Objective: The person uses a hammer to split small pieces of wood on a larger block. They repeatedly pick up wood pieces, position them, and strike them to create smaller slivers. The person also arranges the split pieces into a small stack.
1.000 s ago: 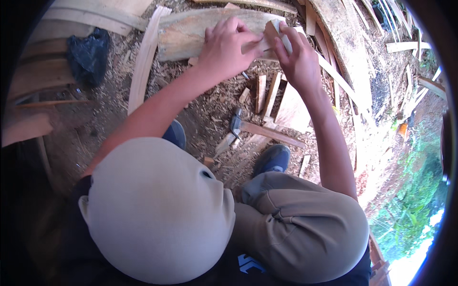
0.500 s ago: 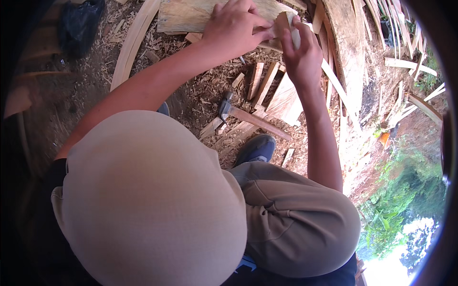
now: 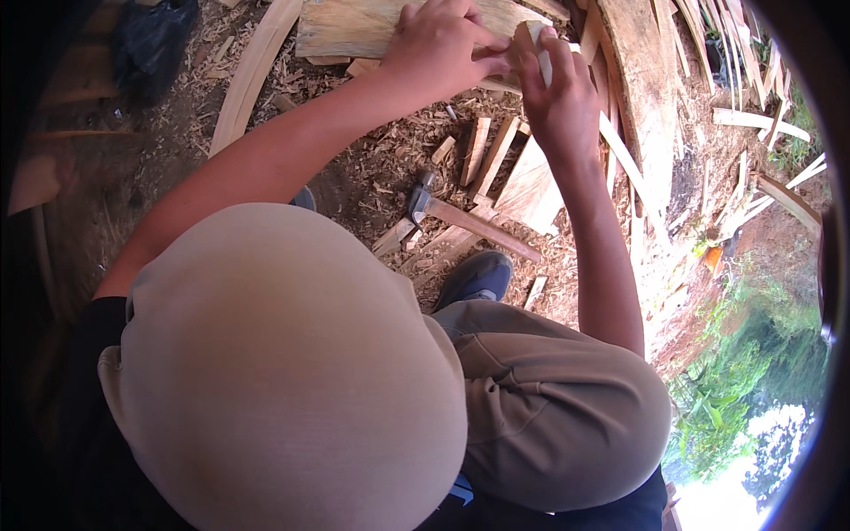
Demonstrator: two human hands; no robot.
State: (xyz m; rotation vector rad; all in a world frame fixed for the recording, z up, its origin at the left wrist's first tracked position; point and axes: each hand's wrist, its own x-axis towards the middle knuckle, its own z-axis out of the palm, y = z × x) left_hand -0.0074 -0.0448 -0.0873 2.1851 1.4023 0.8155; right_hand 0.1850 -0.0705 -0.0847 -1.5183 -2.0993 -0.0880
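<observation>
At the top of the head view, my left hand (image 3: 438, 49) lies over a pale wooden board (image 3: 345, 31). Its thumb and forefinger come close together near the board's right end; what is between them cannot be made out. Just to the right, my right hand (image 3: 560, 93) is closed around a small pale block (image 3: 536, 53), with fingers and thumb on its sides. The block's lower part is hidden by the hand. Both hands are close together, the left fingertips almost at the block.
A hammer (image 3: 474, 225) with a wooden handle lies on shaving-covered ground below the hands. Short offcuts (image 3: 494, 159) and a flat board piece (image 3: 531, 188) lie beside it. A curved strip (image 3: 252, 75) is at left, a long plank (image 3: 645, 97) at right. My shoe (image 3: 476, 276) is near the hammer.
Both hands keep their grips and have hardly moved. The block in my right hand is slightly further right and tilted a little differently; the board appears shifted slightly right.
</observation>
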